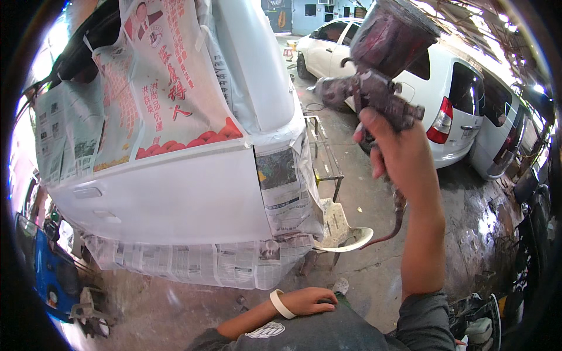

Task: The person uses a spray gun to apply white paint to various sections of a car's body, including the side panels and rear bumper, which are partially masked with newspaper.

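Observation:
My right hand [398,155] is raised and wrapped round the grip of a paint spray gun [383,96]. A dark, paint-stained cup [395,38] sits on top of the gun, and its nozzle points left, toward the vehicle. A hose [395,225] hangs below the grip. The white body panel [158,205] of the vehicle is in front of me, with newspaper and printed masking sheets [170,88] taped above and below it. The gun is apart from the panel. My left hand [307,301], with a pale wristband, lies against the front of my body, holding nothing visible.
Beyond the gun, a white car [410,88] is parked at the right. A metal frame stand [325,158] and a cream plastic chair [339,228] stand beside the masked corner. A blue vehicle [50,275] is at the left edge; assorted clutter [480,327] lies at the lower right.

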### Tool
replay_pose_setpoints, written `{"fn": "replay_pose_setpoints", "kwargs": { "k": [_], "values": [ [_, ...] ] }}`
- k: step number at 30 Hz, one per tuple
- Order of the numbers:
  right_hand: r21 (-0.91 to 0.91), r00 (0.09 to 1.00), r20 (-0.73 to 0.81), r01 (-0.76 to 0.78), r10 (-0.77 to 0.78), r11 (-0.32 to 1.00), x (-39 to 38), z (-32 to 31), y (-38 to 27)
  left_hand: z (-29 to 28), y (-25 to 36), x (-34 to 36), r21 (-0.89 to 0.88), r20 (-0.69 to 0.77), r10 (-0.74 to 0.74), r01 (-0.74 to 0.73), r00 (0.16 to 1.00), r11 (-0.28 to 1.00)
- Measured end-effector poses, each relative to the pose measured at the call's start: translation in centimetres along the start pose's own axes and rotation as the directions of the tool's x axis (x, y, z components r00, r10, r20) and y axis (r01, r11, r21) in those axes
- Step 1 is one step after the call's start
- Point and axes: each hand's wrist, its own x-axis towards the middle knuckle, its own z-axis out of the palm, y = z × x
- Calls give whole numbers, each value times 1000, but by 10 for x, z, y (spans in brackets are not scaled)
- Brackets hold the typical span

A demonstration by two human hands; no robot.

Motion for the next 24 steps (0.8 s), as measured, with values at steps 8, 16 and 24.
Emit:
{"fn": "replay_pose_setpoints", "kwargs": {
  "k": [8,16,24],
  "values": [
    [-172,975,-214,-93,55,981,34,-2,0,-4,1,-16,-49,-47,-46,44,998,998],
    [-46,991,111,82,-77,996,30,18,-52,-10,5,-11,-23,-34,-52,51,998,998],
    [-301,989,-61,111,-135,947,65,-6,-63,-10,-4,-27,-77,-75,-124,118,989,990]
  ]
}}
